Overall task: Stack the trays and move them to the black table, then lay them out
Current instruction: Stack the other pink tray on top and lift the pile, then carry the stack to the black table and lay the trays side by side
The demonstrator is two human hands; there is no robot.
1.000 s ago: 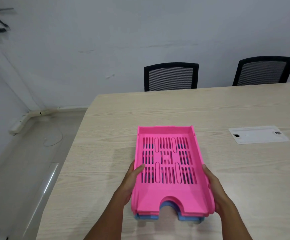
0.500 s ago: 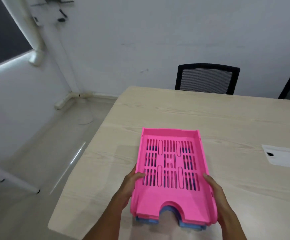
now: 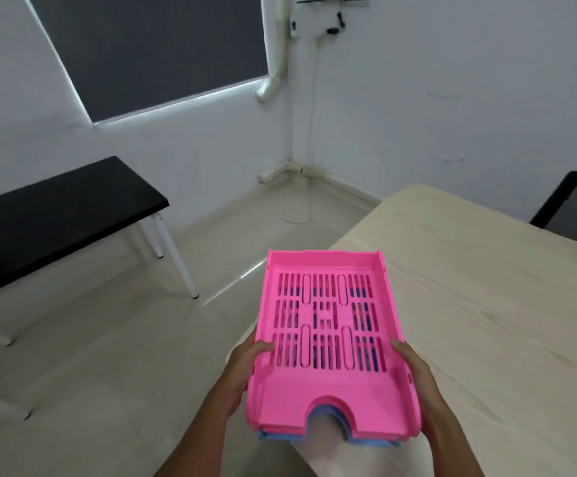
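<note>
Head view: I hold the tray stack, pink letter tray (image 3: 328, 339) on top and blue tray (image 3: 369, 442) beneath, clear of the light wooden table (image 3: 486, 321). Left hand (image 3: 245, 370) and right hand (image 3: 414, 376) clamp opposite long sides, thumbs over the rims, so the stack stays level. Black table (image 3: 56, 215) stands well apart, across the floor.

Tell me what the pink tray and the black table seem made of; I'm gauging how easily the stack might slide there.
Pink tray: apparently moulded plastic, smooth with a slight sheen; its base has regular moulded slots. Black table: flat matt black top, perhaps laminate or painted board, material unclear; its white legs look like painted metal.
</note>
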